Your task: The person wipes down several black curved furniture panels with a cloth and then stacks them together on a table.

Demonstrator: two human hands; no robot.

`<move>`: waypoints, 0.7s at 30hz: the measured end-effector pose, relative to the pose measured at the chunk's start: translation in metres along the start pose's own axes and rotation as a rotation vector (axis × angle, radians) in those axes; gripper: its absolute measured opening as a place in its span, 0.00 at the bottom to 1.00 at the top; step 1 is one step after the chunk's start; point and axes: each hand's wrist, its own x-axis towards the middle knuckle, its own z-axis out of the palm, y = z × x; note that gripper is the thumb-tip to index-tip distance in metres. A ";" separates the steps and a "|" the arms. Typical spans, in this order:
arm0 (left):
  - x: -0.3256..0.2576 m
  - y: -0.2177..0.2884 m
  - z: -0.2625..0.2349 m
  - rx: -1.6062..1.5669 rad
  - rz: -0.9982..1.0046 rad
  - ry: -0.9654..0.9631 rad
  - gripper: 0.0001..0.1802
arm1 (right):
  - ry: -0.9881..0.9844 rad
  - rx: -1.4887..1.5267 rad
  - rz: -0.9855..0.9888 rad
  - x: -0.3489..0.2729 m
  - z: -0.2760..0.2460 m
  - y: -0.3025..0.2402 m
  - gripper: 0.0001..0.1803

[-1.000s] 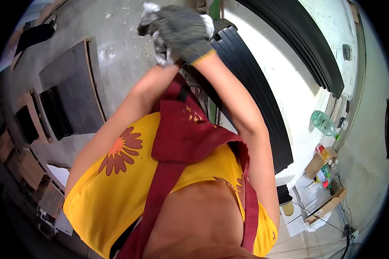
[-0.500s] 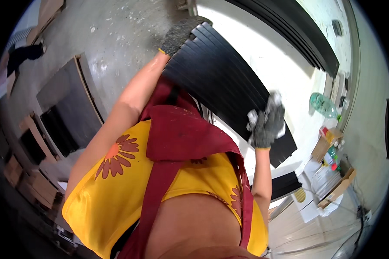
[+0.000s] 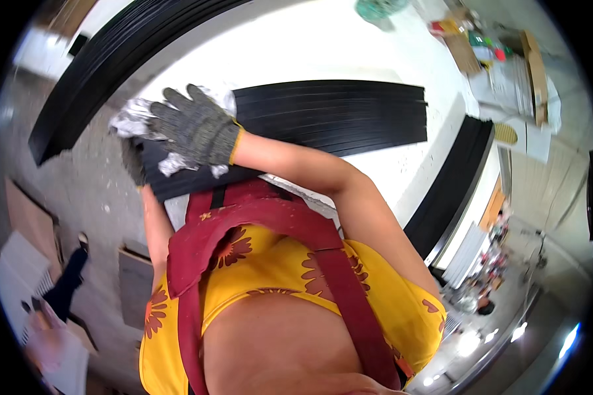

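Observation:
A bundle of long black strips lies side by side across the white table, its left end reaching past the edge. At that end my left hand, in a dark grey knit glove, grips the strips; most of its fingers are hidden. My right hand, in a matching glove with a yellow cuff, lies flat with fingers spread. Beneath it a crumpled white rag is pressed onto the strips, sticking out on several sides of the palm.
Another stack of black strips runs along the far left. More black strips lie at the right. A green clear bottle and a cardboard box with items are beyond. Another person is on the floor area at left.
My right hand has slid the rag from the strips' right end to the left end, near my left hand. My view has turned, and the strips now lie nearly level across it.

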 end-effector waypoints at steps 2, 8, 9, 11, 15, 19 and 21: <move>0.021 -0.009 -0.024 -0.280 -0.244 0.004 0.30 | -0.133 -0.036 0.163 -0.041 -0.023 0.022 0.29; -0.007 0.115 0.036 0.213 0.176 -0.422 0.26 | -0.324 -0.642 0.659 -0.183 -0.072 0.119 0.50; -0.007 0.116 0.032 0.233 0.185 -0.432 0.26 | -0.540 -0.474 0.677 -0.185 -0.115 0.143 0.49; -0.003 0.119 0.039 0.237 0.210 -0.472 0.25 | -0.104 -0.853 0.713 -0.284 -0.097 0.212 0.54; -0.013 0.130 0.046 0.149 0.141 -0.459 0.25 | -0.242 -0.663 1.340 -0.337 -0.173 0.266 0.44; -0.004 0.129 0.040 0.222 0.151 -0.491 0.26 | -0.396 -0.720 1.570 -0.422 -0.206 0.320 0.27; -0.002 0.126 0.041 0.243 0.143 -0.493 0.27 | -0.319 -0.585 1.718 -0.430 -0.251 0.312 0.27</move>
